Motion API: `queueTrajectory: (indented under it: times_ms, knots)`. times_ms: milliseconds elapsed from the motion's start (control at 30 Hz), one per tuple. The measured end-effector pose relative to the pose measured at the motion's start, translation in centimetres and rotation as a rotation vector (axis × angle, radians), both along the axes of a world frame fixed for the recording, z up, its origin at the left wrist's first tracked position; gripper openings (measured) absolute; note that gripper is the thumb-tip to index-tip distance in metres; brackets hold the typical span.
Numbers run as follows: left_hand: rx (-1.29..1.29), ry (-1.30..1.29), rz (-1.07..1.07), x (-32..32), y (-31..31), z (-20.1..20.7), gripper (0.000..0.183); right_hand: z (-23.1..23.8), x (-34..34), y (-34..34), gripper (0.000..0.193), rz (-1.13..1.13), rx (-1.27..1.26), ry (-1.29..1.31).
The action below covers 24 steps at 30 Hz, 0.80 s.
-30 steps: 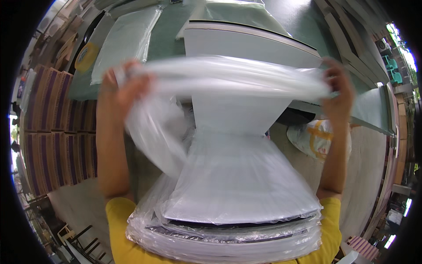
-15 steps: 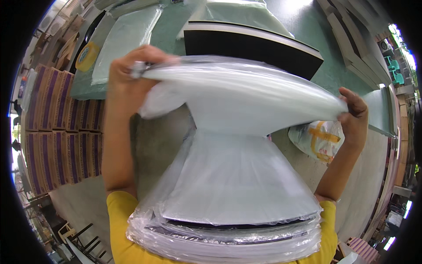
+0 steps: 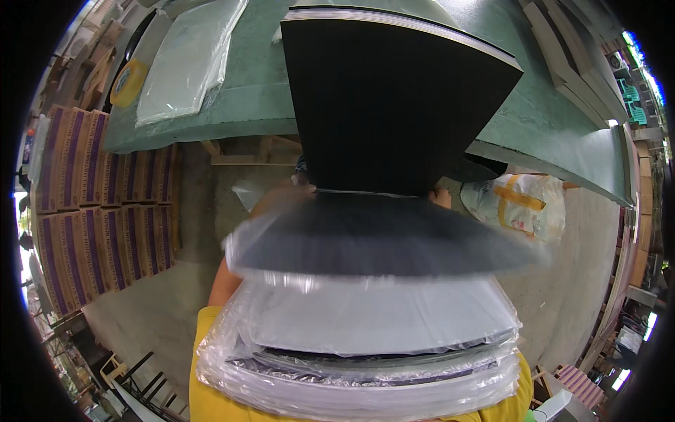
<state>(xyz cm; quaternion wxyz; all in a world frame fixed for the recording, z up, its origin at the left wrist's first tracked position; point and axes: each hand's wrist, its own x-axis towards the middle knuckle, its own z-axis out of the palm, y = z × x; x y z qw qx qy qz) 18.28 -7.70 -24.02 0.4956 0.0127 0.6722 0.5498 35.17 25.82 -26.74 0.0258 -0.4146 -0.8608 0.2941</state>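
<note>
A dark board in a clear plastic sleeve (image 3: 380, 235), smeared by motion, is tilted above the stack of plastic-wrapped boards (image 3: 380, 316) against my front. At the sleeve's far left corner, my left hand (image 3: 285, 197) is closed on the edge, partly blurred and mostly hidden. My right hand (image 3: 441, 197) shows only curled fingers at the far right corner, closed on the same edge. Just beyond both hands rises a thick stack of black boards (image 3: 394, 98) with pale edges, leaning at the table's near side.
The green table (image 3: 246, 105) spans the far side, with flat clear plastic sleeves (image 3: 186, 60) and a yellow tape roll (image 3: 129, 83) on its left. Cartons (image 3: 105, 204) are stacked at left. A taped plastic bundle (image 3: 517, 204) lies on the floor at right, below pale boards (image 3: 573, 63).
My hands have come down and closer together from their raised, spread position. The sleeved packet has swung down toward me, showing a dark face. More of the black stack is visible.
</note>
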Motion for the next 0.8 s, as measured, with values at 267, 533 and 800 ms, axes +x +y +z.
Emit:
queueTrajectory:
  times_ms: [267, 533, 800]
  knots:
    - [0.799, 0.298, -0.725, 1.4, -0.1, 25.6, 0.019, 25.3, 0.2, 0.9, 0.039, 1.268, -1.236, 0.552]
    - [0.043, 0.557, -0.633, 4.8, 5.5, 8.5, 0.034, 12.7, -0.4, -3.7, 0.068, 1.167, -0.603, -0.306]
    - [0.444, 0.933, -0.222, 2.0, 12.6, 22.3, 0.038, 21.8, -6.1, -8.5, 0.044, 0.938, -0.801, 0.402]
